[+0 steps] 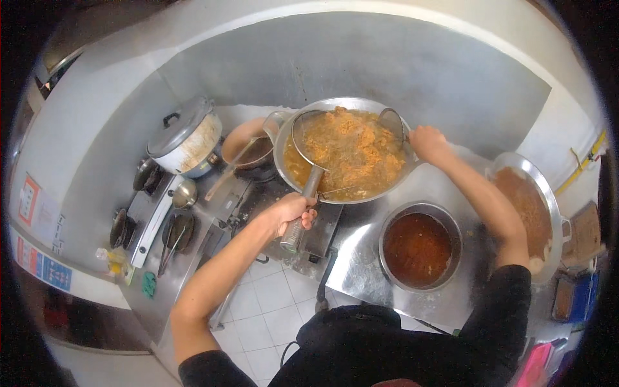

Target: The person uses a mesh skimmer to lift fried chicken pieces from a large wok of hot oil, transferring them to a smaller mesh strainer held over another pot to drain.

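Observation:
A large two-handled metal wok (346, 102) holds bubbling oil and golden-brown battered fried food (365, 138). My left hand (294, 213) grips the thick metal handle of a large wire-mesh strainer (301, 133), whose round hoop sits over the wok's left side, partly in the oil. At the wok's right rim, my right hand (429, 143) is closed around the handle of a smaller mesh skimmer (392, 123). That skimmer's head touches or lies just beside the food; which one I cannot tell. A thin metal rod (338, 189) lies across the wok's near edge by the left hand.
A pot of reddish-brown liquid (420, 249) stands on the steel counter (355, 261). Far right is a wide basin of brown crumbs or flour (524, 208). To the left are a lidded rice cooker (186, 138), a brown pan with a wooden utensil (246, 145), and a two-burner stove (154, 222) with tongs.

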Demonstrator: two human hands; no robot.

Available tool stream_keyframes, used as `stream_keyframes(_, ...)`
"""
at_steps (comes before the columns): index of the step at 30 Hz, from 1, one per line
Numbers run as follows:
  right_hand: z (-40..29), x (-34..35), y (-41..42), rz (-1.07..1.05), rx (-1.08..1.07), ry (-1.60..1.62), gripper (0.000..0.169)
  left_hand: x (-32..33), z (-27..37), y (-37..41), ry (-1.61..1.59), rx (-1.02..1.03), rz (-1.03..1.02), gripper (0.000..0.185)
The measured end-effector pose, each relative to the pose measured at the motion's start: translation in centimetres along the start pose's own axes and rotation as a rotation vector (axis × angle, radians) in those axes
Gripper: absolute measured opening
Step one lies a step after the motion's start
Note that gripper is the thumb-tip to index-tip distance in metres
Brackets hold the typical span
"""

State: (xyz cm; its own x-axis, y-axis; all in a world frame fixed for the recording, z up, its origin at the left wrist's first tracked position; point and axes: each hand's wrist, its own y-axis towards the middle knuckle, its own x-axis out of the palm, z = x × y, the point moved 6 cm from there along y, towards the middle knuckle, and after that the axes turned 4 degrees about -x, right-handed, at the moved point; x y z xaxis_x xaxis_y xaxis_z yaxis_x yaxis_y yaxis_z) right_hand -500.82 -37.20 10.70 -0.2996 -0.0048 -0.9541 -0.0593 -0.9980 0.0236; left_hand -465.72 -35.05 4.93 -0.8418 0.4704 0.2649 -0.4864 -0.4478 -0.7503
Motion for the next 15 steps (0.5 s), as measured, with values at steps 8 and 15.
stream_keyframes(8,-0.2,2.2,1.8,0.063,0.074,0.187,0.02,3.5,-2.2,2.3,-0.483,0.025,-0.208,0.018)
stream_keyframes(15,-1.5,-0.4,4.1,0.09,-0.031,0.017,0.016,8.0,-2.0,3.0,-0.718,0.047,-0.487,0.021)
